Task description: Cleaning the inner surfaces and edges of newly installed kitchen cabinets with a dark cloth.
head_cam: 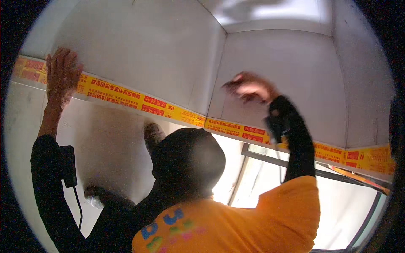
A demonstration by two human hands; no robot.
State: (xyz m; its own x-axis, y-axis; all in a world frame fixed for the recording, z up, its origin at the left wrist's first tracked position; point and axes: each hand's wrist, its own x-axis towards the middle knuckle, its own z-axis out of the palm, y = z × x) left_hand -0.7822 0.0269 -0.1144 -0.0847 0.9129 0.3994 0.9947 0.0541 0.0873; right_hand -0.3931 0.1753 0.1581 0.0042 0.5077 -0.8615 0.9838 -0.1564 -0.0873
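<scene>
My left hand (63, 74) lies flat over a strip of yellow-and-red printed protective film (115, 95), its fingers pointing up the pale panel (145, 47). Nothing shows in its grasp. Whether it presses on the film or only hovers is hard to tell. My right hand (250, 88), blurred, hangs in front of a second pale panel (284, 66), above the strip, with fingers bent to the left. Anything inside its fingers is hidden. Both forearms wear black sleeves. A black box with a cable (68, 166) is on the left one, and a dark device (275, 123) on the right wrist.
The panels meet at a corner seam (218, 66). Dark-framed glass panes (329, 205) glow at lower right, beside a long orange-red piece (359, 178). An orange printed shirt (227, 227), a dark rounded shape (190, 161) and what look like shoes (95, 196) fill the lower part.
</scene>
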